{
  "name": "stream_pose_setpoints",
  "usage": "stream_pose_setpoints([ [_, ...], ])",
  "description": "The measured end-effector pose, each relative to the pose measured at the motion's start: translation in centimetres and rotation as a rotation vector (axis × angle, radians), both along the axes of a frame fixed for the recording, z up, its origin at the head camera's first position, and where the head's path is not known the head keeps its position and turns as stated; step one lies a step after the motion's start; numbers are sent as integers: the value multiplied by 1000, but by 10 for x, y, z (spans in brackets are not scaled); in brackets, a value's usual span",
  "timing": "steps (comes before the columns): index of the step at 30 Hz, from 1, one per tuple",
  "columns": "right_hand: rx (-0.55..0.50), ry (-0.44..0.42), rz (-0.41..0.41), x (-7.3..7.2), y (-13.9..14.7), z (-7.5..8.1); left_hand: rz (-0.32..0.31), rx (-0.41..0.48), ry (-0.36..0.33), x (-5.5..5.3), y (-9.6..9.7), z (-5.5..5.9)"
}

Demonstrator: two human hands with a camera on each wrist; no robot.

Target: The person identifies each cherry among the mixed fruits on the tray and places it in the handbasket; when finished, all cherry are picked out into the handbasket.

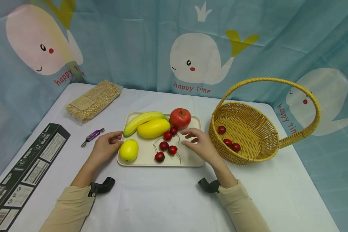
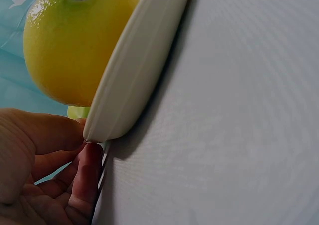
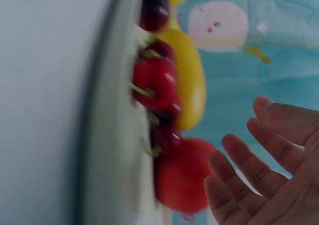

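A cream tray [image 1: 145, 158] lies on the white table, bearing a lemon [image 1: 129, 150], a banana [image 1: 142, 121], a yellow mango-like fruit [image 1: 153, 128], a round red fruit [image 1: 180, 118] and several stemmed cherries [image 1: 163, 146]. My left hand [image 1: 105, 146] grips the tray's left edge beside the lemon; in the left wrist view the thumb [image 2: 55, 131] meets the rim and the other fingers curl below it. Over the tray's right part hovers my right hand [image 1: 201, 145], fingers loosely bent and holding nothing, near the cherries and the red fruit.
Right of the tray stands a yellow wicker basket [image 1: 249, 154] with a tall handle and three cherries inside. To the left are a purple-wrapped candy [image 1: 93, 135], a bag of grains [image 1: 95, 100] and a long dark box [image 1: 29, 174]. A blue whale-print curtain [image 1: 133, 48] hangs behind.
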State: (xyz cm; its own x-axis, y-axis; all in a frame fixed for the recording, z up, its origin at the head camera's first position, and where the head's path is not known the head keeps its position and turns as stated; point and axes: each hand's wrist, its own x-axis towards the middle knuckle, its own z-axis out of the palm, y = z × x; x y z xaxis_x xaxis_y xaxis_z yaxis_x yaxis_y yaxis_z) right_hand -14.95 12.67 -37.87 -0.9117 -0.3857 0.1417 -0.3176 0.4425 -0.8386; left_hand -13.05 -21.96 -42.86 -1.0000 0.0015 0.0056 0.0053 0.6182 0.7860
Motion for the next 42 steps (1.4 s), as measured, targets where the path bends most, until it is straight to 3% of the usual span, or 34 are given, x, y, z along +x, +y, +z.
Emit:
stream_pose_setpoints([
  [5, 62, -45, 53, 0, -12, -19, -2, -7, 1, -1, 0, -2],
  [10, 115, -53, 87, 2, -19, -25, -1, -9, 3, -1, 0, -2],
  [29, 260, -88, 121, 6, -26, -30, 4, -6, -20, 0, -1, -1],
  [42, 210, -63, 102, 2, -14, -21, 6, -3, -12, 0, -1, -3],
])
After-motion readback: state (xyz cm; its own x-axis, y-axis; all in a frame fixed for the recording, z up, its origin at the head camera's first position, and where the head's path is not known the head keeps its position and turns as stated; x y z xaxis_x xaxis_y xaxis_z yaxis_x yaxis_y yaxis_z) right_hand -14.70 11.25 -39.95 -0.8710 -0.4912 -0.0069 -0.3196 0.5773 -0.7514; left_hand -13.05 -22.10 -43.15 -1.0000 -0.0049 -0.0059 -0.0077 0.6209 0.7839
